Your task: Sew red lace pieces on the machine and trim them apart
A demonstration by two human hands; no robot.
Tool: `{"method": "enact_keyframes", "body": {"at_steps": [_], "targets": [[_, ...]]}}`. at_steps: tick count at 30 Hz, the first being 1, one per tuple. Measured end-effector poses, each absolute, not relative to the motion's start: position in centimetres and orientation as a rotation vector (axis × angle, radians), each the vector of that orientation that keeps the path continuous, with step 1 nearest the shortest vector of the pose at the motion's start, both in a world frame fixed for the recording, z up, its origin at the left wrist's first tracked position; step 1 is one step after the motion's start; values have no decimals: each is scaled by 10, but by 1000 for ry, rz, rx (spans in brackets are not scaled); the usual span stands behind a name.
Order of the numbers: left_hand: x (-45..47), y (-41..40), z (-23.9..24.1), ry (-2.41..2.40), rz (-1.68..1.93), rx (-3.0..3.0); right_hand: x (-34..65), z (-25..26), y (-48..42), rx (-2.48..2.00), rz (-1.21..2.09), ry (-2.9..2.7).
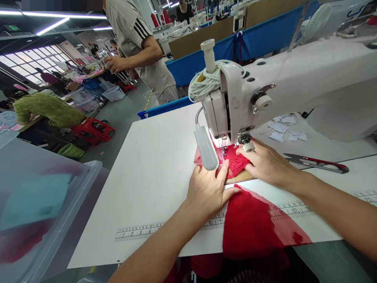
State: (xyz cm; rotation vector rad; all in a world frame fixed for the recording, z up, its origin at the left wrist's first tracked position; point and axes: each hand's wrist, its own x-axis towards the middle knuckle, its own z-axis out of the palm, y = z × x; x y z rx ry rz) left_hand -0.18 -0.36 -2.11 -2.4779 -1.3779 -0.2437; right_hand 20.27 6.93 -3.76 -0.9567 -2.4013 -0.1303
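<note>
A piece of red lace fabric [250,224] lies on the white table [153,173] and runs up under the needle of a white sewing machine [294,86]. My left hand [207,188] rests flat on the fabric just left of the presser foot, fingers stretched out and pressing it down. My right hand [265,161] lies on the fabric to the right of the needle, fingers extended toward the foot, holding the lace in place. A grey lamp [205,147] hangs in front of the needle and hides part of it.
Red-handled thread snips [318,163] lie right of my right hand; white paper scraps [284,131] sit behind. A clear plastic bin [38,204] stands at left. A ruler strip [138,232] runs along the table front. People work beyond the table.
</note>
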Motion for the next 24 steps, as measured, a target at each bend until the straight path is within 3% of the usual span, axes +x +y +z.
{"method": "enact_keyframes", "body": {"at_steps": [7, 13, 21, 24], "targets": [[7, -3, -14, -1504, -344, -2369, 203, -25, 52, -1051, -403, -2357], [9, 3, -19, -1360, -611, -2327, 202, -25, 44, -778, -233, -2473], [3, -4, -21, -1415, -554, -2544, 203, -26, 48, -708, -158, -2508], [2, 3, -20, -1418, -775, -2645, 201, -27, 49, -722, -96, -2516]]}}
